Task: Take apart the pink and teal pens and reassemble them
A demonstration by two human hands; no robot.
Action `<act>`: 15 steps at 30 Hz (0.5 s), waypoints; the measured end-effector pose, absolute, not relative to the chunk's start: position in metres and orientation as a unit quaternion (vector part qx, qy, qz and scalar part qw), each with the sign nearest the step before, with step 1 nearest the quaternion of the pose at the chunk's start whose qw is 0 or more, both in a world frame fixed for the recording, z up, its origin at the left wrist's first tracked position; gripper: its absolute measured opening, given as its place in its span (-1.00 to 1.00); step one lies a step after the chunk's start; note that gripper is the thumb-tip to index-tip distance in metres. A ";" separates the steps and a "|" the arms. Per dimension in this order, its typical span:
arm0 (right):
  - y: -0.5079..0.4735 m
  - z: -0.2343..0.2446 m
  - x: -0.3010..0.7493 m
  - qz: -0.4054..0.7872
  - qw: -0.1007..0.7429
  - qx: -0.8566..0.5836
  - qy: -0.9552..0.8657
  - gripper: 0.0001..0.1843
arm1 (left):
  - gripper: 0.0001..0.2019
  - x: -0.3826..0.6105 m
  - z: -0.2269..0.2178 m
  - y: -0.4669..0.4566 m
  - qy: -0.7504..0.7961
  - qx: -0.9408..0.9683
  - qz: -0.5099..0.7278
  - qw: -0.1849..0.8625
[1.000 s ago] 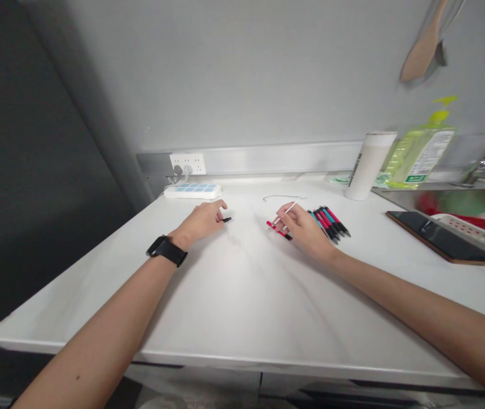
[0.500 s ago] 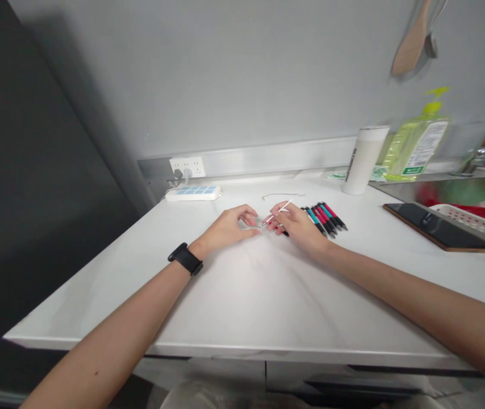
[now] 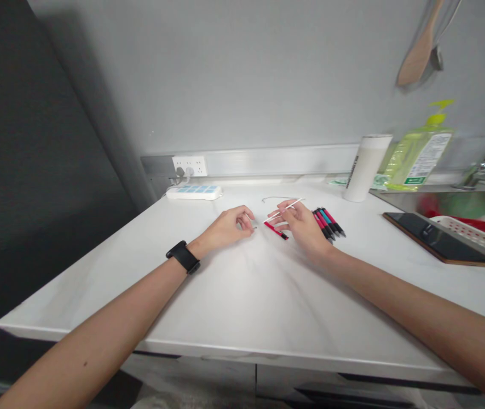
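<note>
My right hand (image 3: 300,222) pinches a thin white stick (image 3: 291,204), which looks like a pen refill and slants up to the right. Just under its fingers is a red pen piece with a black end (image 3: 277,231); whether the hand touches it I cannot tell. My left hand (image 3: 238,222) has thumb and fingertips together a short way to the left. A tiny dark tip shows at its fingertips, too small to name. Several red, teal and black pens (image 3: 330,223) lie side by side beyond my right hand, partly hidden by it.
Behind the hands lies a thin wire-like strand (image 3: 274,199) on the white countertop (image 3: 225,301). A power strip (image 3: 194,192) sits at the back left. To the right are a white cylindrical container (image 3: 366,170), a soap bottle (image 3: 419,156), a dark tablet-like device (image 3: 436,236) and the sink.
My hands have drawn apart, and the left fingertips have come away from the white stick's lower end. The red piece beneath my right hand now shows more fully. The view has shifted slightly.
</note>
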State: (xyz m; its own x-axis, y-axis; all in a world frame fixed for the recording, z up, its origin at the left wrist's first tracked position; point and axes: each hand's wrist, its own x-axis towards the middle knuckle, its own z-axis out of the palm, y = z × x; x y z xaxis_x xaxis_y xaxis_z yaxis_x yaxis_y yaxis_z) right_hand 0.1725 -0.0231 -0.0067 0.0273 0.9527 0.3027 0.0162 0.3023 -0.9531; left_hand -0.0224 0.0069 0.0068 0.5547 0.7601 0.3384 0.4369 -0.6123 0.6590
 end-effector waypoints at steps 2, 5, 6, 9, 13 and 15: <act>-0.020 -0.009 0.175 0.389 0.576 -0.442 -0.567 -0.68 | -0.80 -0.026 0.006 0.008 0.368 0.861 0.279 0.214; -0.018 -0.013 0.177 0.340 0.533 -0.475 -0.612 -0.62 | -0.78 -0.030 0.006 0.009 0.365 0.886 0.235 0.162; -0.019 -0.014 0.177 0.318 0.511 -0.483 -0.636 -0.57 | -0.76 -0.031 0.006 0.010 0.359 0.893 0.225 0.151; -0.025 -0.013 0.176 0.263 0.448 -0.492 -0.699 -0.48 | -0.71 -0.036 0.010 0.012 0.341 0.915 0.194 0.099; -0.031 -0.012 0.174 0.224 0.355 -0.496 -0.760 -0.62 | -0.68 -0.046 0.019 0.015 0.329 0.933 0.141 0.041; -0.031 -0.014 0.173 0.202 0.316 -0.492 -0.786 -0.72 | -0.69 -0.051 0.023 0.015 0.333 0.933 0.127 0.053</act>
State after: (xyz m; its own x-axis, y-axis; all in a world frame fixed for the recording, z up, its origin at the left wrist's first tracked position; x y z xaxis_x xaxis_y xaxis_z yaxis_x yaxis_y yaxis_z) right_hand 0.1735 -0.0307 -0.0135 -0.3155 0.9007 0.2986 0.6454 0.4344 -0.6283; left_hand -0.0508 0.0149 0.0228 0.7467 0.6341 0.2010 0.6070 -0.7731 0.1841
